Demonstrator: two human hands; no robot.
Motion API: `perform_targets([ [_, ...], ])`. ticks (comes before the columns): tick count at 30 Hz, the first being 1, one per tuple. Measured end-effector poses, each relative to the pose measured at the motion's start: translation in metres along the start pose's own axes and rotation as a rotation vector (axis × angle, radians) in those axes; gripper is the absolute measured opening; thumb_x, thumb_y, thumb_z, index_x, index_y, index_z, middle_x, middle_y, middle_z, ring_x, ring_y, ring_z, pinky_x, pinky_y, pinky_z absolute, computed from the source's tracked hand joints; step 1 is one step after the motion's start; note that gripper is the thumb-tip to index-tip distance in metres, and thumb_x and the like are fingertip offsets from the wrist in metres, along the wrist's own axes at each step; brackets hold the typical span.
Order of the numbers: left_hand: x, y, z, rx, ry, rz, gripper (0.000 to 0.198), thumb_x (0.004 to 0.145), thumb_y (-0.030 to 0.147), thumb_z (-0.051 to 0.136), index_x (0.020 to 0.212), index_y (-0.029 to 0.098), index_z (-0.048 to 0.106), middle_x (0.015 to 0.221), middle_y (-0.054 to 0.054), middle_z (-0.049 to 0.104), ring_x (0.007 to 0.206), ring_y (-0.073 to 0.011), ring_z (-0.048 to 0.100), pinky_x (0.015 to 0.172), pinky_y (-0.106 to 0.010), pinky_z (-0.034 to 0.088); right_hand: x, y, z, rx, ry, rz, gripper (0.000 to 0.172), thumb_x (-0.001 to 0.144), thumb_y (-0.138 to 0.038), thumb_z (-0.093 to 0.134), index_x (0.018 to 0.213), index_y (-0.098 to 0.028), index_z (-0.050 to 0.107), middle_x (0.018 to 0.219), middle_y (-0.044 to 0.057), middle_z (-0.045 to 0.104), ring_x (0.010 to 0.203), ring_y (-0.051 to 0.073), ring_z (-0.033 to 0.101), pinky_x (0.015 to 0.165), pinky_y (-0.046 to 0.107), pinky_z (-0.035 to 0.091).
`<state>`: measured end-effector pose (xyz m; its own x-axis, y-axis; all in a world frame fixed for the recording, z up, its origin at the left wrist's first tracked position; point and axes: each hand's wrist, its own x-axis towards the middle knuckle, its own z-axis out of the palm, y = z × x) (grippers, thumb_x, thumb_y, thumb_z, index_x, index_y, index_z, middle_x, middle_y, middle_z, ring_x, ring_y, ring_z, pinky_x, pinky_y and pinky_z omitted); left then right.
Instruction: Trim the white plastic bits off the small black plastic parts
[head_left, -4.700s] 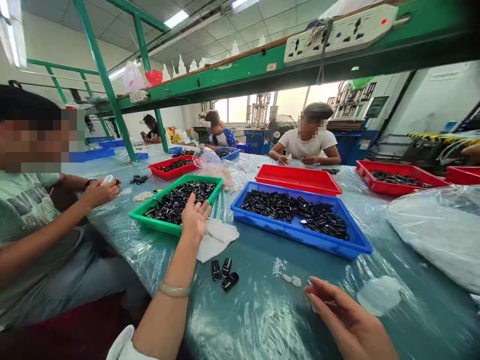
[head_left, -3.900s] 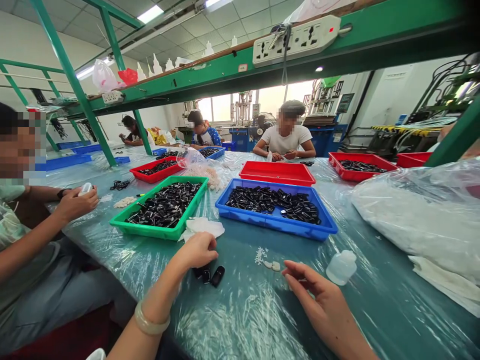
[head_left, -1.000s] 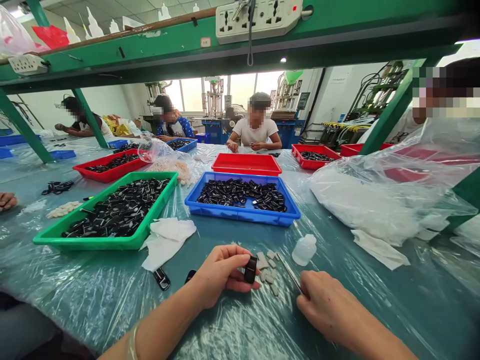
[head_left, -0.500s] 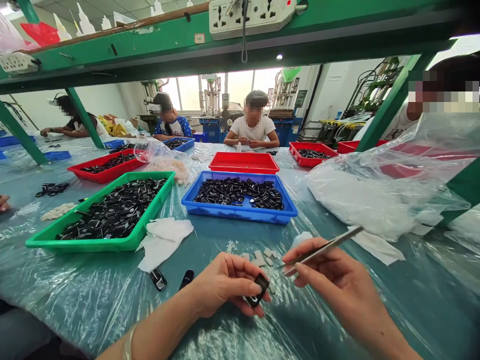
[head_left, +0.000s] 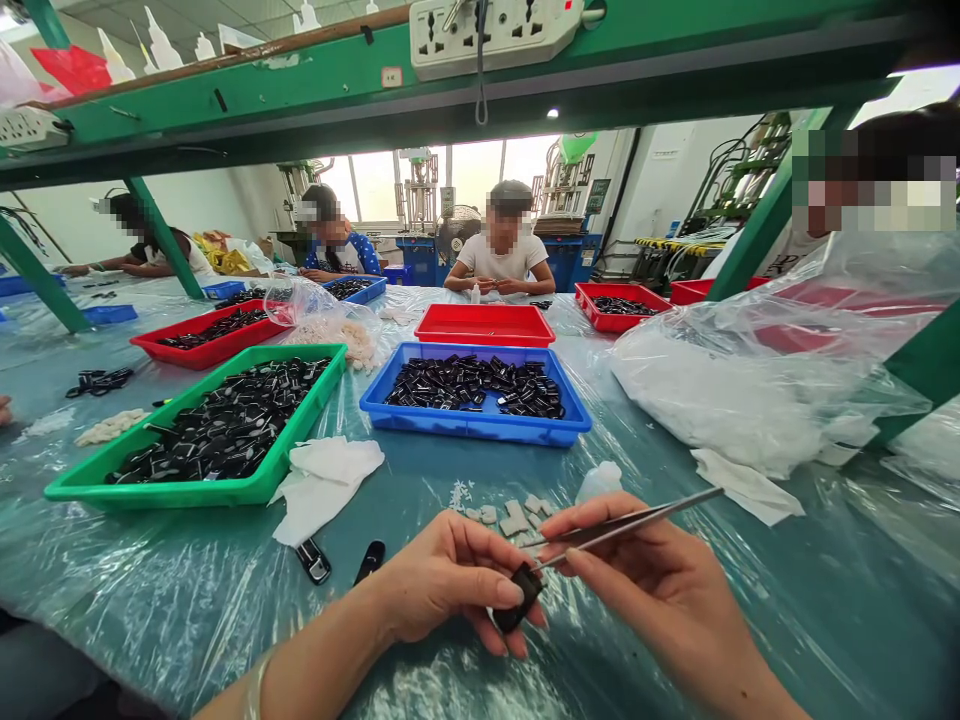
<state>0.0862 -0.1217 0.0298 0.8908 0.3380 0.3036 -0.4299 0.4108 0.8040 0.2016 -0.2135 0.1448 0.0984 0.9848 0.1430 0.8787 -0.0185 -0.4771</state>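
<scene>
Two grips work close together: the left grip (head_left: 442, 590) curls firmly around a small black plastic part (head_left: 519, 598) just above the desk (head_left: 172, 560), bracing it steady, while the right grip (head_left: 645, 580) pinches tweezers (head_left: 637, 520), their tips held lightly at the part's edge.

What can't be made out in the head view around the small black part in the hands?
Head view:
The black plastic part: its lower end is hidden by the left hand.
The tweezers: tips too small to show whether they touch the part.
The small white pieces: some hidden behind the right hand.
</scene>
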Motion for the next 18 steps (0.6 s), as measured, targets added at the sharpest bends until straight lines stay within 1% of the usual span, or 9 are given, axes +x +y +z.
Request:
perform_targets([
  [5, 0.0, 0.001, 0.001, 0.004, -0.015, 0.005, 0.045, 0.058, 0.031, 0.06, 0.095, 0.006, 0.058, 0.083, -0.009, 0.06, 0.058, -0.0073, 0.059, 0.046, -0.01, 0.045, -0.004, 0.002, 0.001, -0.021, 0.012, -0.031, 0.064, 0.062, -0.06, 0.047, 0.095, -0.005, 0.042, 0.096, 0.006, 0.049, 0.08, -0.007, 0.054, 0.071, -0.006, 0.047],
  [9, -0.001, 0.002, 0.0, -0.005, -0.02, 0.001, 0.044, 0.058, 0.03, 0.06, 0.095, 0.006, 0.058, 0.085, -0.009, 0.061, 0.057, -0.0069, 0.059, 0.046, -0.01, 0.045, -0.005, 0.005, 0.004, -0.053, 0.039, -0.108, 0.06, 0.064, -0.058, 0.045, 0.09, -0.004, 0.04, 0.096, 0.005, 0.049, 0.078, -0.008, 0.053, 0.072, -0.007, 0.047],
  [12, -0.001, 0.002, -0.001, -0.026, -0.023, 0.003, 0.043, 0.058, 0.029, 0.059, 0.094, 0.006, 0.059, 0.085, -0.01, 0.061, 0.056, -0.007, 0.058, 0.045, -0.01, 0.045, -0.005, 0.009, 0.006, -0.12, 0.048, -0.185, 0.052, 0.068, -0.052, 0.043, 0.088, -0.004, 0.04, 0.094, 0.004, 0.049, 0.078, -0.01, 0.053, 0.073, -0.008, 0.047],
  [14, -0.001, 0.001, -0.001, -0.053, -0.03, 0.004, 0.041, 0.058, 0.028, 0.059, 0.093, 0.005, 0.06, 0.083, -0.009, 0.061, 0.056, -0.0077, 0.058, 0.044, -0.01, 0.044, -0.004, 0.012, 0.007, -0.2, 0.094, -0.325, 0.041, 0.071, -0.043, 0.042, 0.084, -0.004, 0.041, 0.09, 0.002, 0.05, 0.078, -0.012, 0.052, 0.073, -0.009, 0.046],
  [16, 0.0, 0.0, 0.0, -0.082, -0.031, 0.003, 0.04, 0.058, 0.027, 0.06, 0.091, 0.004, 0.06, 0.082, -0.009, 0.061, 0.056, -0.0085, 0.059, 0.043, -0.01, 0.044, -0.003, 0.015, 0.009, -0.325, 0.225, -0.564, 0.027, 0.07, -0.028, 0.046, 0.084, -0.005, 0.04, 0.087, -0.002, 0.05, 0.083, -0.015, 0.051, 0.078, -0.01, 0.046],
  [17, 0.0, -0.001, 0.0, -0.09, -0.03, 0.002, 0.04, 0.057, 0.027, 0.06, 0.09, 0.004, 0.06, 0.082, -0.009, 0.061, 0.056, -0.0088, 0.059, 0.043, -0.01, 0.044, -0.003, 0.016, 0.009, -0.396, 0.296, -0.686, 0.025, 0.067, -0.021, 0.049, 0.086, -0.007, 0.039, 0.087, -0.004, 0.05, 0.086, -0.017, 0.05, 0.079, -0.01, 0.046],
  [18, 0.0, -0.001, 0.001, -0.095, -0.027, 0.003, 0.04, 0.057, 0.027, 0.06, 0.09, 0.003, 0.059, 0.081, -0.009, 0.061, 0.056, -0.009, 0.059, 0.043, -0.01, 0.044, -0.002, 0.016, 0.01, -0.458, 0.356, -0.788, 0.028, 0.064, -0.015, 0.051, 0.088, -0.008, 0.038, 0.086, -0.005, 0.05, 0.089, -0.018, 0.049, 0.08, -0.01, 0.046],
])
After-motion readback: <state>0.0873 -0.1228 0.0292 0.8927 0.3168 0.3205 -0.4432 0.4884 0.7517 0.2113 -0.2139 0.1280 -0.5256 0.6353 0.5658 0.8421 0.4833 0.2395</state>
